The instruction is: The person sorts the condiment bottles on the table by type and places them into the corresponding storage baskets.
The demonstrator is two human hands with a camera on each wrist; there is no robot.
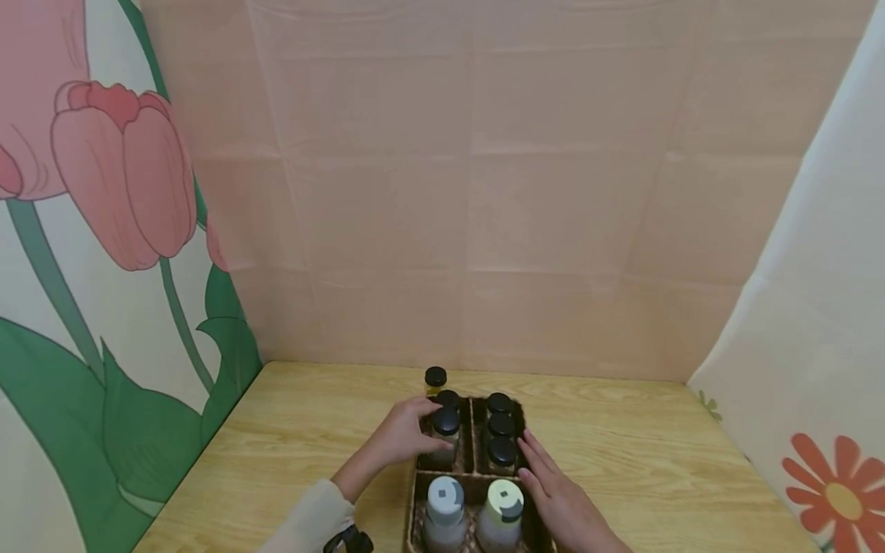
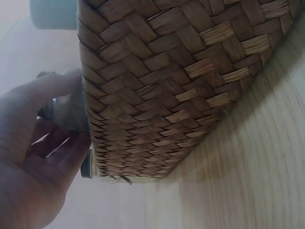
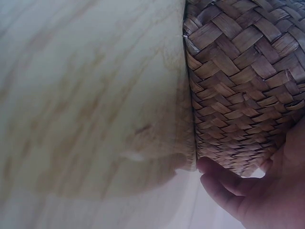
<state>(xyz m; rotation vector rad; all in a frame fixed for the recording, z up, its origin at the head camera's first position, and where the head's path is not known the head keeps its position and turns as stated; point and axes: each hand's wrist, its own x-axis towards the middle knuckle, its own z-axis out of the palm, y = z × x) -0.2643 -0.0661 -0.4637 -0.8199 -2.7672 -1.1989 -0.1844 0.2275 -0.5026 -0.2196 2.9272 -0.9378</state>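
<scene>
A brown woven basket [image 1: 448,475] with dividers stands on the wooden table. My left hand [image 1: 404,434] reaches over its left side and grips a black-capped glass jar [image 1: 445,421] in the rear left compartment, thumb on one side and fingers on the other. Behind that jar is another black-capped jar [image 1: 448,399]. Several more black-capped jars [image 1: 501,451] line the rear right compartment. My right hand [image 1: 563,501] rests against the basket's right wall, its fingers extended; the right wrist view shows fingertips [image 3: 209,167] by the weave.
In the basket's front part stand a bottle with a pale blue-grey top [image 1: 445,499] and one with a pale yellow top [image 1: 505,503]. Beyond the rear left corner is a black-capped jar with yellow contents [image 1: 435,379]. A pink cloth [image 1: 470,192] hangs behind the table [image 1: 311,415].
</scene>
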